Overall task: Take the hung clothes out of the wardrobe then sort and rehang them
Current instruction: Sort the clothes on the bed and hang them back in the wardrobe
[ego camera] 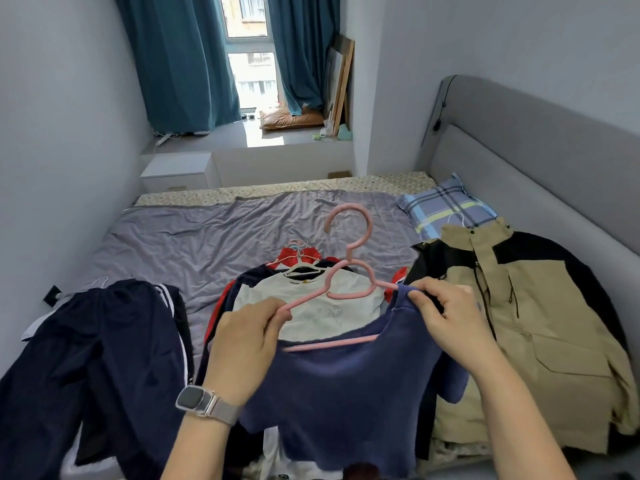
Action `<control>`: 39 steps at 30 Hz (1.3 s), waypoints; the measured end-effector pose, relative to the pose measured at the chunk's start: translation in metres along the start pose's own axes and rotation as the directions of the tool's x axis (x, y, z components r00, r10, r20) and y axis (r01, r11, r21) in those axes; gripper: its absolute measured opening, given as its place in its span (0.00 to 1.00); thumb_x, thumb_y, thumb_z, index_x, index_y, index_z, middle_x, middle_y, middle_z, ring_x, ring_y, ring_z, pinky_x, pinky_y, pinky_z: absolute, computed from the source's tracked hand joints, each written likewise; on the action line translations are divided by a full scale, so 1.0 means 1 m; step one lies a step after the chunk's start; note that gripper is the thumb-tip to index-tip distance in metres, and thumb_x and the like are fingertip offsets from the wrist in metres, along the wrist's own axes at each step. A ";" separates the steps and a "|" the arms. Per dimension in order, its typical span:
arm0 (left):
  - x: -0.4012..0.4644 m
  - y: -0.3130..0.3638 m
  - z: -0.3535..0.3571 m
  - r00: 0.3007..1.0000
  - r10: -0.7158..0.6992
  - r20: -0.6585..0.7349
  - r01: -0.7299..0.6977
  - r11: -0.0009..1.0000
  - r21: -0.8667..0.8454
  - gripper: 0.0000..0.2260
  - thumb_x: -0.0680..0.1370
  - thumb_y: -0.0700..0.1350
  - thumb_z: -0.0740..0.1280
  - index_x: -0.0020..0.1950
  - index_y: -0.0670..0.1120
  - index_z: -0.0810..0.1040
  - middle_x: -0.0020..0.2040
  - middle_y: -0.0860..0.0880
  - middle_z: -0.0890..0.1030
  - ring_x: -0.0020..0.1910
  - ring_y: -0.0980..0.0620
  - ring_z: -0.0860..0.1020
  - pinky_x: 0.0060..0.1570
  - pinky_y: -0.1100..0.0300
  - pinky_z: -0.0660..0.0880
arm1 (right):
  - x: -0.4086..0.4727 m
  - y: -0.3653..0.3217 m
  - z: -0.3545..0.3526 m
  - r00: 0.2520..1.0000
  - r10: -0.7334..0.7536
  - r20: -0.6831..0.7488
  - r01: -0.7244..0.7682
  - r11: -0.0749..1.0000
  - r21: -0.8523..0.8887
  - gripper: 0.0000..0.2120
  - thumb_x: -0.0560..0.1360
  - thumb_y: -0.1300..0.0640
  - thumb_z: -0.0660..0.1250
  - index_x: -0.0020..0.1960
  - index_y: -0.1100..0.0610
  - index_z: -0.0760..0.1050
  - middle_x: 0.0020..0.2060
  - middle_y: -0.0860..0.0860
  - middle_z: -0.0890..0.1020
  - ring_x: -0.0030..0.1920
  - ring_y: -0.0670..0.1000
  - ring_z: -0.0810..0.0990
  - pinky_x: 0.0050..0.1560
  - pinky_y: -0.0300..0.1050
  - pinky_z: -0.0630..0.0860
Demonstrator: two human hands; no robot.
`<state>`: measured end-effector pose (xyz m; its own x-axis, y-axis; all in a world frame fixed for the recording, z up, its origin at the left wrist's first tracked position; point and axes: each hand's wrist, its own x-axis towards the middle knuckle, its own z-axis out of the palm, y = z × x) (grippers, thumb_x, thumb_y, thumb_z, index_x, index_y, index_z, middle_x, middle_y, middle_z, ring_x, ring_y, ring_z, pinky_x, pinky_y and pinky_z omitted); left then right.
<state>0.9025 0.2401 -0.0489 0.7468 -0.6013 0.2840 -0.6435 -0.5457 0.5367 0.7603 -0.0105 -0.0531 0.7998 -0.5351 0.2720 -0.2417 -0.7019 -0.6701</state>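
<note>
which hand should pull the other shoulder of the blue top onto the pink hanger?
Left, probably. The left hand already grips the bare end of the pink hanger, where the blue top is still off. The right hand pinches the top's other shoulder over the hanger's far end, steadying it.

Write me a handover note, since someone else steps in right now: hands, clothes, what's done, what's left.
Left hand: holds the left end of the pink hanger.
Right hand: pinches the blue top at its shoulder, over the hanger's right end.
The blue top is half on the hanger: right shoulder on, left arm of the hanger bare.
On the bed: dark trousers left, a pile of tops on hangers in the middle, beige jacket right.
Left to do: seat the left shoulder, then rehang everything.
</note>
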 end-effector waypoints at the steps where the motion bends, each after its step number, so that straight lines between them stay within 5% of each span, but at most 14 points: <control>1: 0.003 -0.001 0.001 1.000 0.002 -0.007 -0.002 1.000 -0.004 0.13 0.77 0.59 0.52 0.43 0.56 0.74 0.33 0.56 0.76 0.35 0.54 0.75 0.38 0.50 0.72 | -0.001 0.001 -0.003 1.000 -0.005 0.001 0.005 1.000 -0.002 0.09 0.74 0.45 0.57 0.43 0.37 0.76 0.39 0.39 0.82 0.45 0.44 0.77 0.57 0.53 0.71; 5: 0.012 0.002 0.006 1.000 0.026 0.004 -0.026 0.997 -0.074 0.12 0.74 0.57 0.54 0.40 0.56 0.75 0.40 0.58 0.74 0.42 0.57 0.73 0.43 0.55 0.72 | -0.010 0.019 -0.019 1.000 -0.006 -0.007 0.006 0.995 -0.097 0.10 0.75 0.43 0.55 0.45 0.28 0.72 0.41 0.33 0.80 0.46 0.40 0.76 0.56 0.54 0.70; 10: 0.024 0.008 0.016 0.996 0.085 0.033 -0.082 0.993 -0.086 0.09 0.74 0.50 0.61 0.39 0.52 0.79 0.48 0.57 0.73 0.47 0.61 0.71 0.47 0.66 0.67 | -0.030 0.042 -0.024 0.989 0.105 0.108 -0.084 0.980 -0.180 0.07 0.78 0.48 0.59 0.50 0.40 0.74 0.47 0.37 0.79 0.52 0.46 0.75 0.57 0.54 0.71; 12: 0.028 0.015 0.019 0.992 0.116 0.055 -0.107 0.985 -0.135 0.08 0.76 0.46 0.64 0.38 0.54 0.77 0.47 0.57 0.74 0.49 0.64 0.71 0.49 0.74 0.64 | -0.039 0.046 -0.031 0.995 0.090 0.048 -0.079 0.977 -0.200 0.12 0.75 0.45 0.57 0.57 0.41 0.74 0.53 0.37 0.77 0.57 0.46 0.73 0.60 0.52 0.69; 14: 0.033 0.022 0.021 0.987 0.138 0.079 -0.121 0.975 -0.187 0.10 0.77 0.40 0.66 0.37 0.52 0.77 0.46 0.57 0.74 0.50 0.67 0.70 0.49 0.78 0.62 | -0.045 0.049 -0.042 0.997 0.071 -0.027 -0.075 0.985 -0.154 0.11 0.78 0.52 0.58 0.57 0.42 0.73 0.54 0.38 0.76 0.56 0.46 0.73 0.59 0.47 0.69; 16: 0.035 0.030 0.025 0.985 0.143 0.100 -0.119 0.970 -0.212 0.11 0.76 0.38 0.65 0.37 0.51 0.77 0.45 0.57 0.74 0.49 0.68 0.71 0.48 0.79 0.62 | -0.052 0.052 -0.055 0.996 0.071 -0.057 -0.078 0.989 -0.128 0.14 0.80 0.59 0.57 0.54 0.41 0.73 0.49 0.39 0.77 0.53 0.45 0.74 0.54 0.44 0.71; 20: 0.037 0.054 0.037 0.984 0.134 0.116 -0.105 0.967 -0.233 0.10 0.77 0.40 0.64 0.38 0.51 0.78 0.44 0.56 0.75 0.49 0.65 0.71 0.46 0.78 0.63 | -0.052 0.065 -0.075 0.996 0.046 -0.076 -0.057 0.988 -0.142 0.11 0.78 0.55 0.54 0.52 0.43 0.73 0.46 0.39 0.77 0.50 0.43 0.73 0.51 0.37 0.67; 25: 0.036 0.096 0.064 0.987 0.113 0.117 -0.083 0.969 -0.234 0.08 0.76 0.40 0.65 0.39 0.49 0.80 0.44 0.56 0.76 0.47 0.62 0.72 0.44 0.75 0.64 | -0.051 0.093 -0.107 0.993 0.051 -0.111 -0.060 0.995 -0.080 0.07 0.78 0.59 0.63 0.50 0.49 0.78 0.45 0.40 0.77 0.50 0.41 0.74 0.52 0.31 0.67; 31: 0.049 0.178 0.133 0.980 0.149 0.129 -0.115 0.964 -0.240 0.08 0.77 0.44 0.65 0.38 0.47 0.80 0.39 0.52 0.77 0.44 0.60 0.72 0.42 0.75 0.65 | -0.047 0.165 -0.171 0.975 0.061 -0.214 -0.100 0.980 -0.173 0.08 0.77 0.54 0.57 0.47 0.48 0.75 0.42 0.38 0.76 0.47 0.46 0.74 0.52 0.46 0.66; 39: 0.085 0.291 0.214 0.964 0.249 0.088 -0.203 0.913 -0.354 0.07 0.76 0.47 0.62 0.40 0.51 0.79 0.36 0.59 0.74 0.41 0.62 0.73 0.43 0.74 0.65 | -0.011 0.251 -0.280 0.941 0.064 -0.331 -0.182 0.923 -0.338 0.11 0.74 0.55 0.56 0.46 0.54 0.77 0.44 0.46 0.80 0.48 0.52 0.75 0.48 0.39 0.55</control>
<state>0.7427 -0.0943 -0.0388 0.5451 -0.7674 0.3375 -0.6800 -0.1692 0.7134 0.5368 -0.3126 -0.0308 0.5553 -0.7046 0.4418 -0.5543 -0.7096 -0.4350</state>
